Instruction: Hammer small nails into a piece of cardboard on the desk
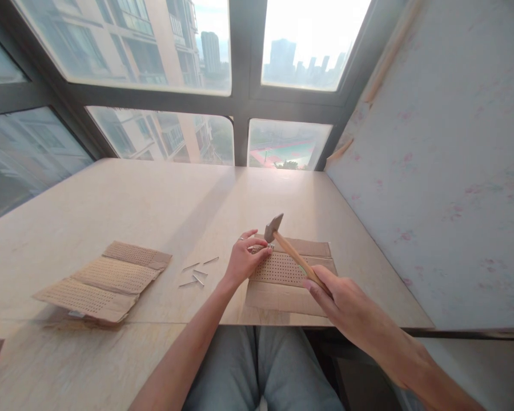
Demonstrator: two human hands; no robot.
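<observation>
A small hammer (289, 246) with a wooden handle and metal head is gripped near the handle's end by my right hand (341, 301). Its head hangs just above the far left corner of a perforated cardboard sheet (282, 271) lying on the wooden table (163, 205). My left hand (245, 260) rests on that corner, thumb and fingers pinched on a nail (269, 247) right under the hammer head. Several loose nails (197, 274) lie on the table to the left of my left hand.
A second perforated cardboard sheet (105, 279), folded in panels, lies at the table's left front. A pale wall panel (445, 171) stands along the right edge. Large windows (163, 68) run behind the table. My knees (265, 365) show below the front edge.
</observation>
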